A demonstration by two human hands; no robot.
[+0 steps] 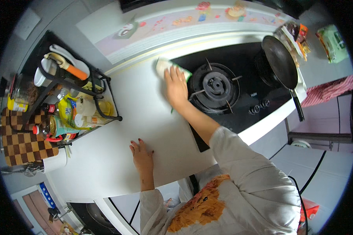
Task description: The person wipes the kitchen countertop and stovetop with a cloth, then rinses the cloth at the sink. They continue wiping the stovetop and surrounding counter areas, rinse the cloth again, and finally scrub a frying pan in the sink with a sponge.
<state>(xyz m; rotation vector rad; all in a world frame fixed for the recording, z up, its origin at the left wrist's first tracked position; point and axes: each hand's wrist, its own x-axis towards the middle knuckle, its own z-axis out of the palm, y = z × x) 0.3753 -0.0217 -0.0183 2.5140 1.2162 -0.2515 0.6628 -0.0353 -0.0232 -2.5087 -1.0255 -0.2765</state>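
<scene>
My right hand (176, 86) presses down on a pale cloth with a green edge (163, 64), fingers laid over it. The cloth lies on the white countertop (144, 97), close to the left edge of a black gas hob (241, 61). Part of it is hidden beneath the palm. My left hand (143, 158) rests on the countertop nearer my body, fingers somewhat apart and holding nothing. To the right of my right hand is a round burner with a pan support (214, 85).
A dark frying pan (279, 63) sits tilted on the hob's far right, its handle (297, 105) jutting past the front edge. At left stands a black rack (106, 117) of bottles and jars beside a checkered wooden board (32, 149). Food packets (297, 41) lie behind the pan.
</scene>
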